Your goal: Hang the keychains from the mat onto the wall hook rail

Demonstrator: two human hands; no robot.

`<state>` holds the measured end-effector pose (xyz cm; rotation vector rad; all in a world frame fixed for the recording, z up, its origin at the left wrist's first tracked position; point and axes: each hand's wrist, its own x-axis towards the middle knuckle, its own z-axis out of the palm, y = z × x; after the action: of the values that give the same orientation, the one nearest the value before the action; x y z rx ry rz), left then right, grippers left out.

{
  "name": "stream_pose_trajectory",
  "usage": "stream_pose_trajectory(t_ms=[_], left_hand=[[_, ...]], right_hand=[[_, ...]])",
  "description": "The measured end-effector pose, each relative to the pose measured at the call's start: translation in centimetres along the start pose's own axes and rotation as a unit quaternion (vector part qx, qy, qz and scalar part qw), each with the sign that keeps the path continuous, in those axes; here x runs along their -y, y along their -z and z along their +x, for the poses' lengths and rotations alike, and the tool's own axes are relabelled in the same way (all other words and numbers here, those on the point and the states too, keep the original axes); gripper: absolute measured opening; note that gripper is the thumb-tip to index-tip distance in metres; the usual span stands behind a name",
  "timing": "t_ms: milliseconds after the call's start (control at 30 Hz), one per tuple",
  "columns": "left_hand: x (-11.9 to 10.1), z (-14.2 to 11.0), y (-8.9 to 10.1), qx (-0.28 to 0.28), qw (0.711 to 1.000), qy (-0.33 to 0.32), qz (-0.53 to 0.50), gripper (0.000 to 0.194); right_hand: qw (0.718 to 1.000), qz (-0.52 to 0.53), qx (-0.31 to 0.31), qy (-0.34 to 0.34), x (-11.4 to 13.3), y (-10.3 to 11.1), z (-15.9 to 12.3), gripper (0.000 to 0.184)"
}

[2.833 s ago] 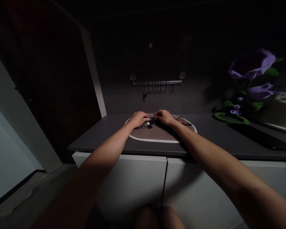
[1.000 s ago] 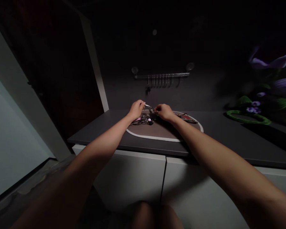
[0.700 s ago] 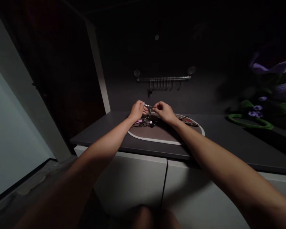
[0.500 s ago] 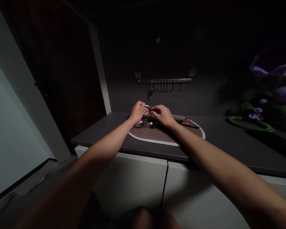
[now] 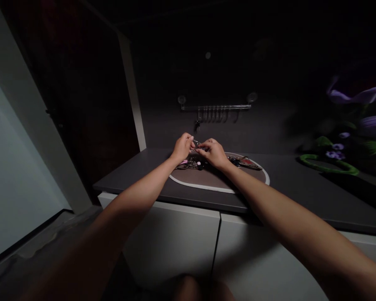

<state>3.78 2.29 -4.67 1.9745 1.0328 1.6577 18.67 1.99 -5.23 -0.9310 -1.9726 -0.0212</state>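
Observation:
Above the mat, my left hand [image 5: 183,146] is closed, its thumb and fingers pinching a small shiny metal piece [image 5: 195,143]. My right hand [image 5: 213,151] meets it from the other side, fingertips pressed together on the same piece. Its exact kind is too small and dark to make out. Under the hands lies a brown oval mat [image 5: 207,179] with a white rim. On its left part is a tangle of keyrings and trinkets [image 5: 194,163], with pink and black bits. A darker cluster with a red piece [image 5: 246,161] lies on the right part, partly behind my right wrist.
A clear rail [image 5: 216,107] with several hooks is fixed to the dark wall, and a small bunch of keys [image 5: 197,124] hangs from its left end. Purple flowers [image 5: 335,152] and a green ring [image 5: 329,164] stand at the right of the grey counter [image 5: 128,169].
My hands stay together over the mat. The fingers have shifted slightly, the left thumb and the metal piece turning a little between the fingertips.

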Motion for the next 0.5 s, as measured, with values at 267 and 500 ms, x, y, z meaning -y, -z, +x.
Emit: stream_pose_trajectory(t_ms=[267,500], left_hand=[[0.00,0.21,0.14,-0.028,0.999,0.031,0.007,0.014],[0.81,0.55,0.21,-0.060,0.997,0.047,0.007,0.012]], right_hand=[[0.999,0.025,-0.046,-0.003,0.32,0.31,0.19,0.011],[0.975,0.188,-0.066,-0.097,-0.32,0.24,0.57,0.019]])
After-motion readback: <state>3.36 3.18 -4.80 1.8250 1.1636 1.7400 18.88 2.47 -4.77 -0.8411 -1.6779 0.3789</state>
